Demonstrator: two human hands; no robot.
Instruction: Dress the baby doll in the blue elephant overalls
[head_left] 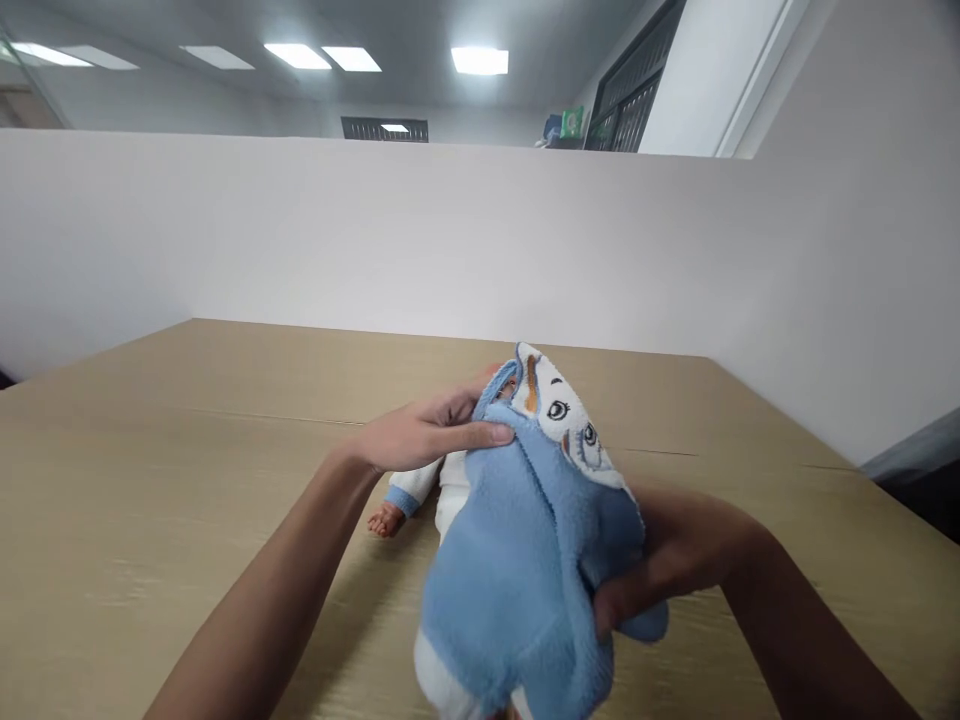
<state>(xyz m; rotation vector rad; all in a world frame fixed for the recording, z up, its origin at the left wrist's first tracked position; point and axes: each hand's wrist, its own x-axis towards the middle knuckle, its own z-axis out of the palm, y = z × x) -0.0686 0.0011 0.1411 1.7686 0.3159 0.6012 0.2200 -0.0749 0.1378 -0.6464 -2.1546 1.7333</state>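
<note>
A baby doll lies on the wooden table (187, 480), mostly covered by a blue fleece hooded garment (510, 560) with a white cartoon face (566, 420) on the hood. The doll's small hand (385, 520) in a white sleeve with a blue cuff sticks out to the left. My left hand (427, 432) pinches the hood's edge near the doll's head. Lower down on the right, my right hand (667, 570) grips a bunch of the blue fleece. The doll's face is almost hidden.
A white partition wall (375, 240) stands along the table's far edge and right side. The table's right edge (885, 480) drops off to a dark area. Ceiling lights show above the partition.
</note>
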